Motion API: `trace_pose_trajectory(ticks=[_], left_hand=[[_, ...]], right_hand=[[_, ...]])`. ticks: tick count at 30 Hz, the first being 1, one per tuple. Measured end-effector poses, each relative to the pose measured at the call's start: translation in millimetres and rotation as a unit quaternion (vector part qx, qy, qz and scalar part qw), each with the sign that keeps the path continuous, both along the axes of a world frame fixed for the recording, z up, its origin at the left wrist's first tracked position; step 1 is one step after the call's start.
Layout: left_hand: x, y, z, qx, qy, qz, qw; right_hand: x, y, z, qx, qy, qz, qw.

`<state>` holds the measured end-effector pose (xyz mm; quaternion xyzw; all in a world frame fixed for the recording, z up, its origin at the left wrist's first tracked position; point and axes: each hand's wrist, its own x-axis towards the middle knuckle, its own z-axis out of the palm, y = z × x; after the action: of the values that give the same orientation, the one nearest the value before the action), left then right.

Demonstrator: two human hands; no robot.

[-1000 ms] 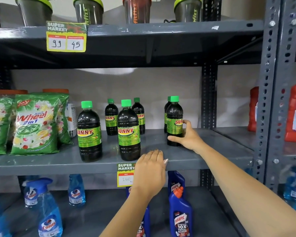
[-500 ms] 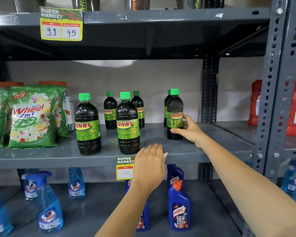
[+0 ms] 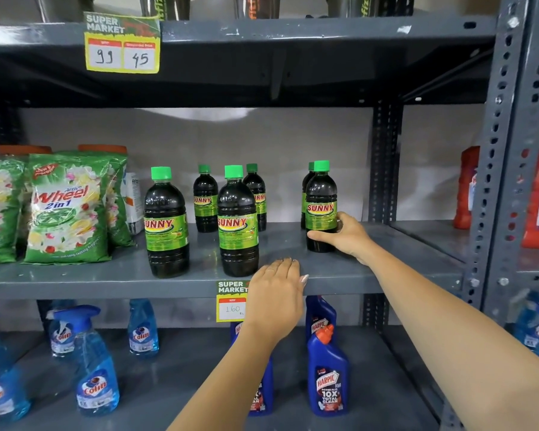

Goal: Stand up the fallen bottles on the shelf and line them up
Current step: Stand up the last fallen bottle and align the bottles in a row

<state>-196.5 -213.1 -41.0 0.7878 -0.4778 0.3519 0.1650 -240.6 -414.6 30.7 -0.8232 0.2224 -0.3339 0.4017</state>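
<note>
Now the right hand (image 3: 346, 236), gripping the upright right-hand bottle (image 3: 321, 206) at three o'clock, has nudged it forward toward the front row, while the left hand (image 3: 276, 293) rests flat and empty on the shelf (image 3: 75, 279) edge.

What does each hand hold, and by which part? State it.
Right hand grips the rightmost front Sunny bottle by its lower body. Left hand holds nothing, resting on the shelf edge.

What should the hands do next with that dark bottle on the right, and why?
Probably slide the green-capped dark Sunny bottle forward and leftward, level with the two front Sunny bottles. The right hand grips its lower half, it stands upright, yet it sits farther back and apart from that front pair. The left hand rests flat on the grey metal shelf edge.
</note>
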Motion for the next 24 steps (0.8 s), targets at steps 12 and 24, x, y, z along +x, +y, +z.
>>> trace_pose_trajectory(ticks=[12, 24], left_hand=[[-3.6, 2.4, 3.1, 0.026, 0.011, 0.014, 1.000], [-1.2, 1.0, 1.6, 0.011, -0.002, -0.009, 1.000]], right_hand=[[-38.1, 31.7, 3.5, -0.019, 0.015, 0.005, 1.000], [-66.2, 54.7, -5.3, -0.024, -0.004, 0.019, 1.000]])
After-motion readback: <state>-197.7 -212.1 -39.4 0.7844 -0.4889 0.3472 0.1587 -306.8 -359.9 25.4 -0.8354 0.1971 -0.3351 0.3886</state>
